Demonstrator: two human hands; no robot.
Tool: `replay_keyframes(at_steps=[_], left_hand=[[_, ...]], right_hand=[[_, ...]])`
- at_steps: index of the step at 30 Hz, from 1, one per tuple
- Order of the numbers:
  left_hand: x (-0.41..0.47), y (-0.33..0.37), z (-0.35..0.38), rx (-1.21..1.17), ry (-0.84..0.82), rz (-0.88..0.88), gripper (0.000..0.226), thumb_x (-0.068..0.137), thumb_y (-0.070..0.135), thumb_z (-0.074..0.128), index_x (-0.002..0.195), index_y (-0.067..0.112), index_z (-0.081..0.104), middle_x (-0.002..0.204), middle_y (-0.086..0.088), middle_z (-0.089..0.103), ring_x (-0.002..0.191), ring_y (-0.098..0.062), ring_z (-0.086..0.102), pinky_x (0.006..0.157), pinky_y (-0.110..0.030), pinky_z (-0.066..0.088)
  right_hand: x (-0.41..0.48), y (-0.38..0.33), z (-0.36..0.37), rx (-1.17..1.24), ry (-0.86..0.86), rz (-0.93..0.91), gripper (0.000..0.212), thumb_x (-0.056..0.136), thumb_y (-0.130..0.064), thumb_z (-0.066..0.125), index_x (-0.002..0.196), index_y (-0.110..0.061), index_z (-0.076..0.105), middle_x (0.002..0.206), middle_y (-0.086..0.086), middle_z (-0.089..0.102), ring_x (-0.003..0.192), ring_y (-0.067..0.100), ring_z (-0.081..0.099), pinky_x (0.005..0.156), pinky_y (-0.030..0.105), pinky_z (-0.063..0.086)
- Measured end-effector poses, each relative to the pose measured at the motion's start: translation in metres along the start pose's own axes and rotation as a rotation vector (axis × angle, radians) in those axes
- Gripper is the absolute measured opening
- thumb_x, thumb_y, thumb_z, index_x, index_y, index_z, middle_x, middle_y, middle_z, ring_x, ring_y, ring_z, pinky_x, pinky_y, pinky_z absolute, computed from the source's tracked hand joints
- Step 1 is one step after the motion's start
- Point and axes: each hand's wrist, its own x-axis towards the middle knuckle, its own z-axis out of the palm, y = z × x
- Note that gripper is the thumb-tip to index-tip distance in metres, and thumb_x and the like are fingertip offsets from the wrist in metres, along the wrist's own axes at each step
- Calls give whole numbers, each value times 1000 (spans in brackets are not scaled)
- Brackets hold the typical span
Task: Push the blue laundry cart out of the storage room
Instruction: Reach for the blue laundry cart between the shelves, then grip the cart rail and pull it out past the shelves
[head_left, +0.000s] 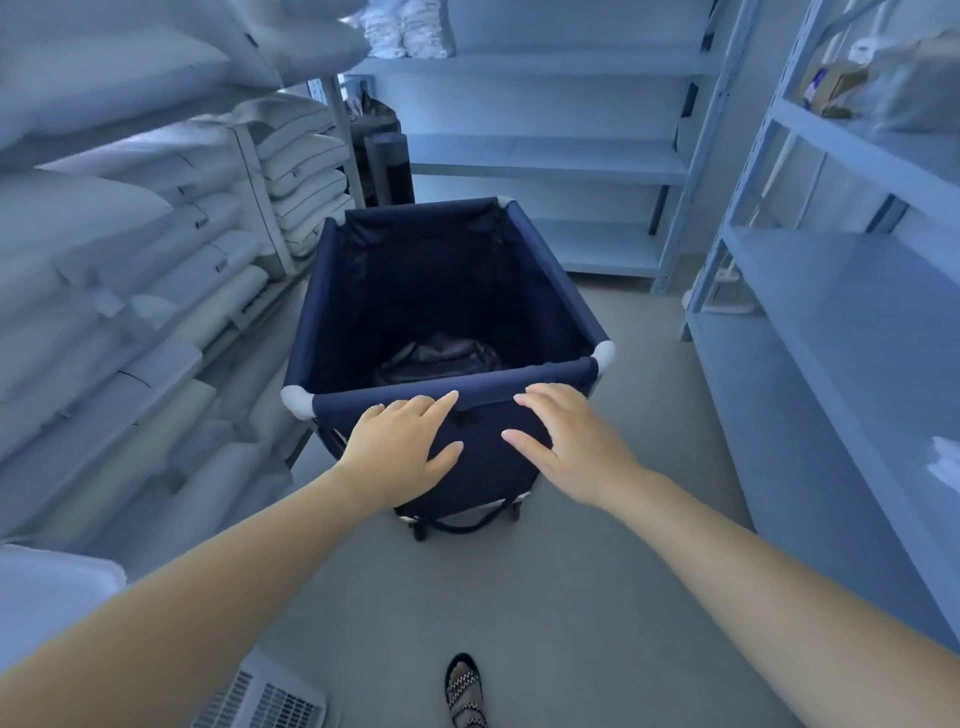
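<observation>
The blue laundry cart (447, 291) stands on the floor in the middle of the aisle, a dark fabric bin with white corner caps and small wheels. A dark bundle lies at its bottom. My left hand (402, 447) hovers at the cart's near top rail, fingers spread, fingertips at the rail. My right hand (566, 434) is beside it to the right, also spread, fingertips at the same rail. Neither hand is wrapped around the rail.
Shelves stacked with white pillows (156, 249) line the left side. Metal shelving (841, 322) lines the right, and more shelving (550, 156) fills the back wall. A dark bin (382, 156) stands behind the cart. My sandalled foot (465, 688) is on the grey floor.
</observation>
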Motion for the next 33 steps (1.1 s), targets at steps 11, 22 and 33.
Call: replay_keyframes(at_steps=[11, 22, 33], left_hand=[[126, -95, 50, -6, -144, -1, 54, 93, 48, 41, 141, 25, 36, 133, 5, 52, 116, -19, 52, 95, -36, 44], [174, -140, 106, -12, -393, -53, 56, 94, 41, 45, 144, 25, 28, 139, 1, 44, 119, -22, 49, 86, -36, 46], [197, -153, 141, -23, -560, -102, 56, 93, 36, 46, 145, 25, 25, 137, -2, 43, 117, -26, 47, 85, -37, 42]], right_hand=[[130, 46, 68, 27, -143, 156, 56, 92, -49, 47, 138, -19, 40, 147, -1, 37, 136, 15, 31, 105, 34, 34], [192, 82, 102, -91, -263, 235, 55, 93, -47, 48, 138, -16, 41, 144, 2, 40, 131, 21, 37, 103, 37, 40], [242, 110, 139, -185, -450, 291, 60, 94, -50, 42, 146, -22, 26, 153, 1, 25, 137, 23, 26, 110, 46, 29]])
